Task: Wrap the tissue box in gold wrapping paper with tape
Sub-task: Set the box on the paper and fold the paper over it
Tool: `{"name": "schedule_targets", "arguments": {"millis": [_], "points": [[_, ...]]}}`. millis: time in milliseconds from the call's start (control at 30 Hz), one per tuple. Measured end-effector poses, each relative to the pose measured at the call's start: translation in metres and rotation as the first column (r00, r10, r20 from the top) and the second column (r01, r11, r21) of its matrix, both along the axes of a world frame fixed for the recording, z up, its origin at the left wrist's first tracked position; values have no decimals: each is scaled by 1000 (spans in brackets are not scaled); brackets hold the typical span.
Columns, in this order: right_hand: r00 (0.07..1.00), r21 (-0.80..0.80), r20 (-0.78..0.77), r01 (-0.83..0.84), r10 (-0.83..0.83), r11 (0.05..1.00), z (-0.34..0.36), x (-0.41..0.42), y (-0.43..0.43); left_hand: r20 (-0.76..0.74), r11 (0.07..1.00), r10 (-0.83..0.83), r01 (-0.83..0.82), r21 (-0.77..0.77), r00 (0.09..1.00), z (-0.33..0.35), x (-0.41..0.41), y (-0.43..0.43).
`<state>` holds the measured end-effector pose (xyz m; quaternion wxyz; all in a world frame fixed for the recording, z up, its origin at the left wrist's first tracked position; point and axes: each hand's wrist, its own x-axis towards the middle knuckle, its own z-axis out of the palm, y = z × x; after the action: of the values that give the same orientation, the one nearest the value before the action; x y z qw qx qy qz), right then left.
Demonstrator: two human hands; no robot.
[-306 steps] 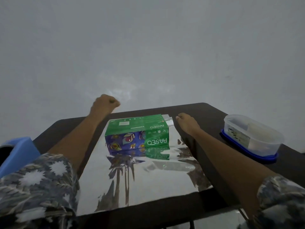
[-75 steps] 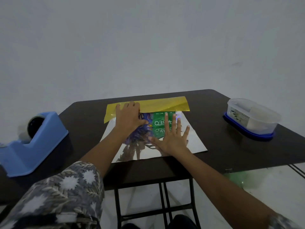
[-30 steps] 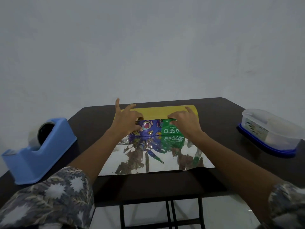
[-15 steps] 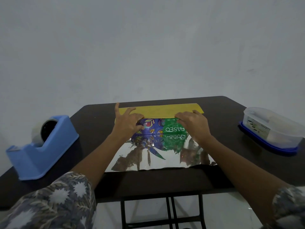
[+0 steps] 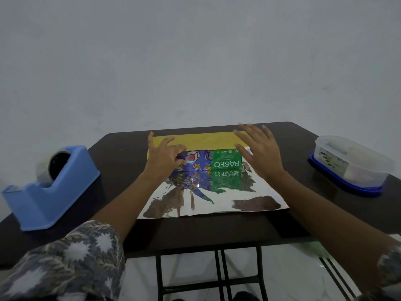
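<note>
While the left hand (image 5: 163, 158) bears down on the near left end of the tissue box (image 5: 225, 162), the right hand (image 5: 261, 153) hangs just above the box's right end, touching nothing I can make out. Left fingers (image 5: 176, 148) are bent over the edge of the wrapping paper (image 5: 206, 199), pinning its gold flap to the box top. The thumb sits on the box's front face and one finger sticks straight up. Right fingers (image 5: 249, 132) are spread wide and straight, a bit blurred, holding nothing.

The box lies flat on the silver side of the sheet, toward the far edge of the dark tabletop (image 5: 121, 153), green PASEO end to the right, blue patterned part to the left. The gold flap comes over from the far side and covers the box top. The near part of the sheet lies flat and mirrors the box and arms.

A blue tape dispenser (image 5: 54, 192) stands well apart to the left. A clear plastic container (image 5: 351, 164) on a blue base stands well apart to the right. A patterned sleeve (image 5: 71, 263) shows on the left arm.
</note>
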<state>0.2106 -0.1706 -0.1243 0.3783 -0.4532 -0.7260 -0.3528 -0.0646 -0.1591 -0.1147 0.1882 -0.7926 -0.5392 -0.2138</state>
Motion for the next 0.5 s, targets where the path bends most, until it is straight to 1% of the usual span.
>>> {"name": "schedule_targets", "arguments": {"millis": [67,100,133,167,233,267,333,367,433,500], "points": [[998,-239,-49,-45,34,970,18,-31,4,-33,998,39,-40,-39,999,1,0,-1],[998,-382,-28,-58,51,922,24,-46,8,-41,998,43,-45,-49,998,2,1,0],[998,-480,29,-32,53,877,28,-60,11,-44,997,38,-40,-58,998,3,2,0],[993,-527,103,13,49,850,28,-74,16,-45,997,28,-32,-77,999,6,0,0],[976,-583,214,95,39,807,23,-90,26,-44,986,0,-7,-165,999,13,-2,3],[976,-620,213,105,38,778,19,-95,30,-47,976,-12,2,-217,999,18,-5,5],[990,-683,137,60,47,728,12,-97,34,-37,956,-26,14,-293,999,26,-11,8],[993,-694,110,41,49,719,11,-96,35,-22,952,-24,16,-305,999,29,-15,9],[995,-697,90,28,49,717,10,-95,35,-29,953,3,-12,-303,1000,32,-22,11],[996,-687,75,10,57,727,11,-95,34,-87,953,36,-60,-297,996,31,-26,12]]}}
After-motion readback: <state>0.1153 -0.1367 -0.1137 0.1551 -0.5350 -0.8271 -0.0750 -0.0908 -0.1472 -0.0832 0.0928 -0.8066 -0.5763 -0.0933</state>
